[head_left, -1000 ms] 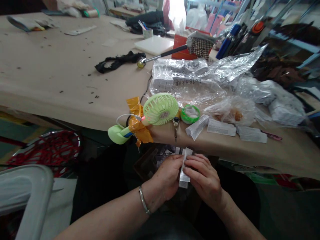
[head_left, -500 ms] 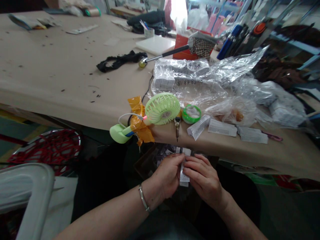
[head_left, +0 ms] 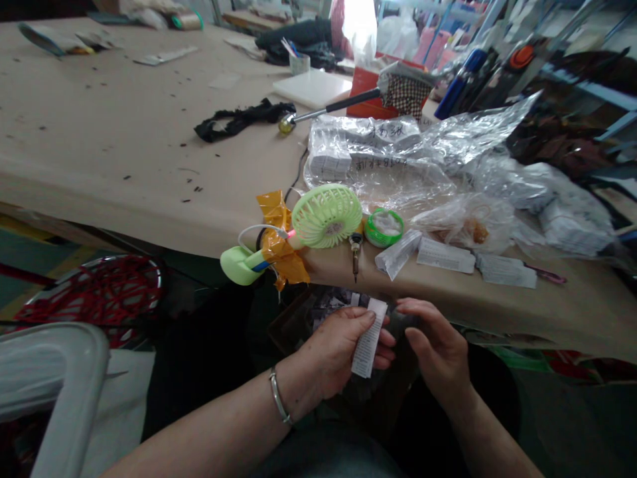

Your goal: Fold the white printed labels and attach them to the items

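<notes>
My left hand (head_left: 343,345) grips a bundle of white printed labels (head_left: 367,348) between thumb and fingers, below the table's front edge. The small print on them is too fine to read. To the right, apart from the labels, my right hand (head_left: 438,348) has its thumb and fingers spread with nothing visible between them. Beneath both hands, an open box (head_left: 288,325) holds dark and white small pieces that I cannot make out. More printed labels (head_left: 445,256) lie in stacks along the table edge, beside a folded white slip (head_left: 398,254).
A green handheld fan (head_left: 326,216) is taped to the table edge. Beside it a soldering-iron-like tip (head_left: 355,259) points down past a green round tub (head_left: 383,227). Clear plastic bags (head_left: 378,176) cover the table's right part. A white chair (head_left: 74,358) stands at left.
My right hand has let go of the labels and moved right, its fingers opening. The labels now tilt to the right in my left hand, their printed face showing more.
</notes>
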A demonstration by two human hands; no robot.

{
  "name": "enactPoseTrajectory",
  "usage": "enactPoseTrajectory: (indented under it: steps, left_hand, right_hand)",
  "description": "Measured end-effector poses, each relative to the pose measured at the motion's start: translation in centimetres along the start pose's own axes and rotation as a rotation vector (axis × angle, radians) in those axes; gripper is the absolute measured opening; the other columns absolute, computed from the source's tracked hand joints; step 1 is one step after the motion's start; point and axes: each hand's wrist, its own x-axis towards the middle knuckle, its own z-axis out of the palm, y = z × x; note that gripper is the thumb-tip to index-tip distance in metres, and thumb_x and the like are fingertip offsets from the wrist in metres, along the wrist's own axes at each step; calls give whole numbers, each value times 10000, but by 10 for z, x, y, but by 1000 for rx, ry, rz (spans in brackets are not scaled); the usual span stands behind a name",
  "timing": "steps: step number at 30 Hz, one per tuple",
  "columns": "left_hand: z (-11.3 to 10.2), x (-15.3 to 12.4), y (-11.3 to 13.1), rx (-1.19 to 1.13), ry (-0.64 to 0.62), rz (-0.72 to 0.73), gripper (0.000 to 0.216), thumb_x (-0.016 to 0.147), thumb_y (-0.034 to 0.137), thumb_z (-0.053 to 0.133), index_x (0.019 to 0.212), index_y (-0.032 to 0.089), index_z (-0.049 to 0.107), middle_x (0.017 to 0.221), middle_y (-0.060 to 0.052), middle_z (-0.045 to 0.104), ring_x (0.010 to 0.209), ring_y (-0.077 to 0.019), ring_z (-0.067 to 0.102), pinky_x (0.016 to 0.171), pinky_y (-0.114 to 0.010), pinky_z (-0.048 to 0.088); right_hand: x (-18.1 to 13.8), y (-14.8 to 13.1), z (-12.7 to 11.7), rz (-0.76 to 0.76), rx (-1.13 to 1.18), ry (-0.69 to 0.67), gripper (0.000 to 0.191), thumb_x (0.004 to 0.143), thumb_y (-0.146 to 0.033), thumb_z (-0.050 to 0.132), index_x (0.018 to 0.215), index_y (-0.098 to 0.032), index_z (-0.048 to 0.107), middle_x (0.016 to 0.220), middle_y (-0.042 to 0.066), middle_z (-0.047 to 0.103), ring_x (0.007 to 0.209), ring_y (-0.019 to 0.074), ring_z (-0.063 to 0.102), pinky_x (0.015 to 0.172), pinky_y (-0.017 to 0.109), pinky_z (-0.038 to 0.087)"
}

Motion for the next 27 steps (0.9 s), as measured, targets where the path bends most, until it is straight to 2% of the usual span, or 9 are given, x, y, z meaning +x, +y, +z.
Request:
enactPoseTrajectory:
  steps: [1, 3, 6, 8, 11, 17, 22, 24, 27]
  left_hand:
    - [0, -2, 1, 27, -24, -8, 207, 890, 290, 509, 941, 115, 605, 718, -64, 657, 562, -137, 635, 561, -257, 511]
    - [1, -4, 1, 61, -86, -24, 214, 889, 303, 508, 920, 116, 606, 725, -58, 651, 548, -125, 628, 542, -237, 504]
    - [3, -8, 0, 105, -149, -54, 238, 881, 315, 510, 844, 102, 610, 704, -55, 635, 500, -99, 598, 504, -207, 484]
    - [3, -9, -1, 119, -158, -59, 239, 874, 316, 514, 816, 102, 604, 681, -51, 625, 487, -92, 586, 489, -196, 474]
    - [2, -9, -2, 121, -157, -50, 207, 856, 316, 535, 853, 117, 593, 660, -40, 620, 475, -94, 575, 468, -191, 460]
    - [0, -6, -5, 137, -165, -34, 224, 810, 341, 595, 803, 117, 586, 661, -30, 612, 474, -81, 554, 474, -189, 443]
    - [1, -7, -4, 162, -98, -18, 238, 812, 355, 586, 787, 119, 594, 653, -22, 604, 472, -78, 541, 475, -194, 421]
    - [0, -8, -2, 145, -74, -2, 238, 803, 363, 601, 798, 125, 597, 664, -20, 607, 495, -85, 553, 488, -200, 423]
    - [-2, -9, 0, 118, -48, 33, 243, 791, 366, 623, 816, 124, 607, 665, -20, 610, 513, -91, 564, 504, -203, 430]
  right_hand:
    - [3, 3, -1, 144, 107, -25, 277, 837, -250, 603, 1114, -260, 601, 1072, 55, 642, 1034, 212, 596, 919, 380, 465]
    - [11, 10, -2, 397, 353, -193, 360, 791, -271, 656, 1145, -263, 593, 1050, 38, 660, 937, 178, 627, 845, 317, 496]
    - [20, 16, 1, 595, 647, -457, 485, 691, -291, 738, 1153, -227, 606, 1017, 41, 678, 819, 152, 640, 752, 268, 505]
    - [23, 16, 6, 621, 750, -513, 482, 636, -301, 780, 1088, -210, 642, 1042, 53, 672, 824, 156, 640, 757, 269, 499]
    - [25, 13, 13, 616, 845, -500, 397, 587, -330, 815, 935, -195, 681, 1116, 69, 642, 909, 185, 635, 807, 289, 490]
    - [24, 11, 19, 659, 904, -475, 334, 582, -343, 827, 840, -196, 674, 1113, 65, 638, 885, 186, 646, 728, 269, 520]
    - [20, 12, 17, 577, 733, -421, 374, 677, -362, 761, 1008, -233, 643, 1099, 54, 654, 846, 166, 644, 720, 281, 526]
    - [18, 7, 15, 453, 491, -335, 387, 752, -329, 701, 1121, -262, 604, 1111, 47, 649, 870, 163, 638, 764, 296, 523]
    - [15, -4, 12, 150, 5, -210, 377, 805, -281, 653, 1176, -260, 586, 1157, 65, 614, 1021, 202, 600, 899, 347, 487]
